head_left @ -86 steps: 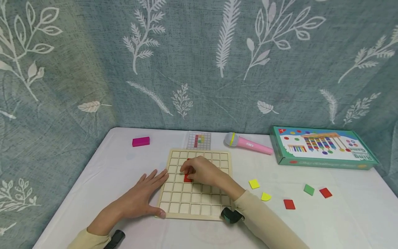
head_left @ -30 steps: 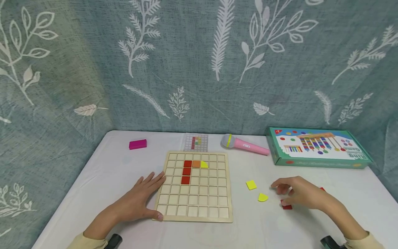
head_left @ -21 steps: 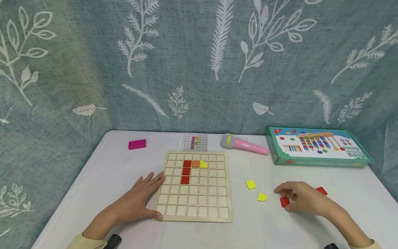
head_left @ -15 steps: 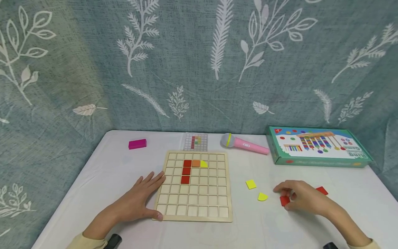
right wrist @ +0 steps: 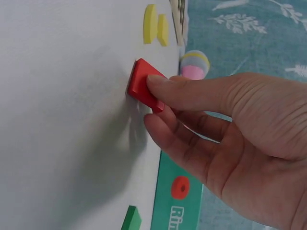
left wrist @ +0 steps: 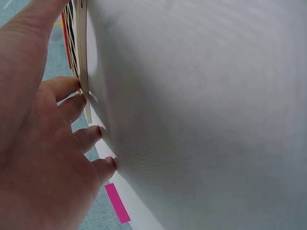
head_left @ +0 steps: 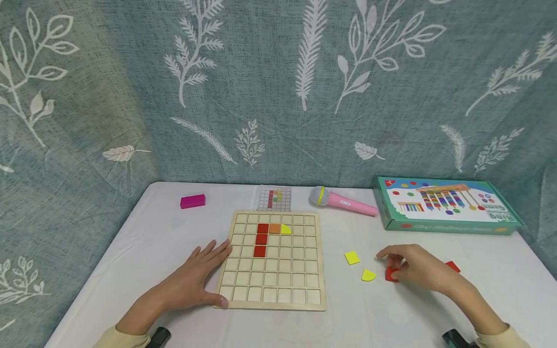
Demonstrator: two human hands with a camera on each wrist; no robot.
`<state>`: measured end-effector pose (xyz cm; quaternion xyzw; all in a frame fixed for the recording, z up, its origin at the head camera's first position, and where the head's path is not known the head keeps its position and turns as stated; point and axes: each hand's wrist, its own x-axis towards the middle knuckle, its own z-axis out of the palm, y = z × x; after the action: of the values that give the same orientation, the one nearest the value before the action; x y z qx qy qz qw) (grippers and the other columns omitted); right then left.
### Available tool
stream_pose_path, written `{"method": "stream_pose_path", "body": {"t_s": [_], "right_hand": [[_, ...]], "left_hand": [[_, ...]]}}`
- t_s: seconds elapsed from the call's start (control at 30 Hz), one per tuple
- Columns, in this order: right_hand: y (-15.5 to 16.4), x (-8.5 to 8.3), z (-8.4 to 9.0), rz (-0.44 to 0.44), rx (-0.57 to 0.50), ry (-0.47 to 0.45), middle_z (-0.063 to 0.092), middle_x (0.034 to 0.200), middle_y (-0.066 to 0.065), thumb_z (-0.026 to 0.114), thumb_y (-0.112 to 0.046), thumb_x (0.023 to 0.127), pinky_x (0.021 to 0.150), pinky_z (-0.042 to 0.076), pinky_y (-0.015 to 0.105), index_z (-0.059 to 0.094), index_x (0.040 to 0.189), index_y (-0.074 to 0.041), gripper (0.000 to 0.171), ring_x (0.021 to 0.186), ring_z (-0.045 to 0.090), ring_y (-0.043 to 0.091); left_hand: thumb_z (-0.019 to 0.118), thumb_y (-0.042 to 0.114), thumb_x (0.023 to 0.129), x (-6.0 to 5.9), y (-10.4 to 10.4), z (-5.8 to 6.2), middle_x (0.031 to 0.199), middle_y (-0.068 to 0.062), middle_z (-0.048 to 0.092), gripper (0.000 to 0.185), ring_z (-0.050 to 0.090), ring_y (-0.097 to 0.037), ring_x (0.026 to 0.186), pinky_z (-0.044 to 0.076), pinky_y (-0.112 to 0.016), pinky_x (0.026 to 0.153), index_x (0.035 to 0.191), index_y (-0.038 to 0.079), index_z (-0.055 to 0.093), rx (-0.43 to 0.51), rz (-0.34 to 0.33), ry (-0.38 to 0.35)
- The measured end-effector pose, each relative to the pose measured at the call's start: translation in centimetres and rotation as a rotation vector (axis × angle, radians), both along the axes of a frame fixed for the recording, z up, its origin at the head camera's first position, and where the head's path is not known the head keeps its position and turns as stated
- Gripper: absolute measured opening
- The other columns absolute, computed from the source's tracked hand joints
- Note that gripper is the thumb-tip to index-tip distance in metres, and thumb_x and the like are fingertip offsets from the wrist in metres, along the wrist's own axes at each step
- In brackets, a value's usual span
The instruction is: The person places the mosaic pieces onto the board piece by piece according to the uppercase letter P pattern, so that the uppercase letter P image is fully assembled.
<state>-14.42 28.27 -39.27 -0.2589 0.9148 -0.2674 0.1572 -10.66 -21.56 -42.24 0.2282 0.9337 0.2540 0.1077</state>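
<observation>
My right hand (head_left: 419, 268) pinches a red square tile (right wrist: 140, 81) between thumb and fingers, to the right of the board. In the right wrist view the tile is tilted and its shadow falls on the cloth. My left hand (head_left: 191, 278) lies with spread fingers along the left edge of the wooden grid board (head_left: 321, 270), the thumb at its near corner. On the board, a column of red squares (head_left: 261, 239) stands beside an orange square (head_left: 275, 228) and a yellow quarter-round tile (head_left: 285, 229).
Between board and right hand lie a yellow square (head_left: 352, 257) and another yellow quarter-round (head_left: 368, 275). A red tile (head_left: 453, 266) and a green tile (right wrist: 131, 218) are further right. Behind are a pattern card (head_left: 274, 198), toy microphone (head_left: 345, 202), green box (head_left: 448, 205) and magenta block (head_left: 193, 201).
The right hand has gone from the board to the loose tiles, taken a red square and moved slightly left with it. The left hand has kept its place at the board.
</observation>
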Motion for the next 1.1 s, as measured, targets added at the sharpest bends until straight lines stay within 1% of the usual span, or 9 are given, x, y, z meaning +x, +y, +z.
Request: {"method": "stream_pose_path", "body": {"t_s": [0.17,0.37,0.5,0.63,0.77,0.93,1.1], "right_hand": [[-0.4,-0.4,0.3,0.032,-0.022,0.0,0.06,0.083,-0.012,0.073,0.004,0.081,0.068,0.052,0.023,0.067,0.115,-0.002,0.034,0.078,0.055,0.002],[-1.1,-0.8,0.6,0.04,-0.061,0.005,0.061,0.083,-0.012,0.07,0.007,0.082,0.067,0.051,0.022,0.067,0.115,-0.002,0.035,0.078,0.056,0.002],[-1.9,-1.2,0.9,0.044,-0.078,0.019,0.062,0.084,-0.008,0.068,0.008,0.083,0.069,0.053,0.024,0.067,0.115,-0.001,0.033,0.08,0.058,0.005],[-2.9,-1.6,1.0,0.034,-0.094,0.02,0.064,0.087,-0.002,0.071,0.004,0.084,0.073,0.056,0.026,0.067,0.114,0.0,0.031,0.081,0.057,0.007],[-3.7,-2.2,0.8,0.032,-0.119,0.058,0.066,0.088,-0.002,0.069,0.005,0.085,0.073,0.056,0.026,0.068,0.113,0.001,0.028,0.082,0.057,0.007],[-4.7,-2.8,0.3,0.037,-0.145,0.122,0.067,0.088,-0.008,0.068,0.005,0.085,0.075,0.056,0.027,0.069,0.113,0.001,0.028,0.083,0.059,0.007],[-6.1,-3.5,0.1,0.06,-0.199,0.146,0.068,0.09,-0.005,0.069,0.006,0.085,0.075,0.056,0.028,0.069,0.113,0.002,0.028,0.084,0.06,0.01]], "left_hand": [[0.079,0.065,0.063,0.0,0.0,-0.1,0.16,-0.011,0.026,0.117,0.016,-0.043,0.146,0.01,-0.066,0.114,0.152,0.003,0.033,0.001,0.005,-0.004],[0.079,0.065,0.062,0.0,0.1,-0.3,0.16,-0.01,0.026,0.118,0.015,-0.042,0.147,0.009,-0.064,0.115,0.152,0.004,0.034,-0.001,0.016,-0.018],[0.079,0.066,0.062,0.0,0.0,-0.3,0.16,-0.01,0.026,0.118,0.016,-0.042,0.147,0.009,-0.065,0.115,0.152,0.004,0.034,0.005,0.012,-0.013],[0.08,0.064,0.063,0.0,0.0,-0.3,0.16,-0.01,0.026,0.117,0.015,-0.042,0.147,0.009,-0.065,0.115,0.152,0.004,0.034,0.005,0.011,-0.013],[0.08,0.063,0.062,0.0,0.0,-0.4,0.16,-0.01,0.026,0.117,0.015,-0.041,0.147,0.009,-0.064,0.115,0.152,0.004,0.034,0.002,0.018,-0.017],[0.08,0.064,0.063,0.0,0.0,-0.3,0.16,-0.011,0.026,0.117,0.016,-0.042,0.146,0.01,-0.065,0.114,0.152,0.004,0.033,0.004,0.011,-0.003],[0.08,0.064,0.063,0.1,0.0,-0.3,0.16,-0.011,0.027,0.117,0.016,-0.043,0.146,0.01,-0.065,0.114,0.152,0.004,0.033,0.008,0.006,0.007]]}}
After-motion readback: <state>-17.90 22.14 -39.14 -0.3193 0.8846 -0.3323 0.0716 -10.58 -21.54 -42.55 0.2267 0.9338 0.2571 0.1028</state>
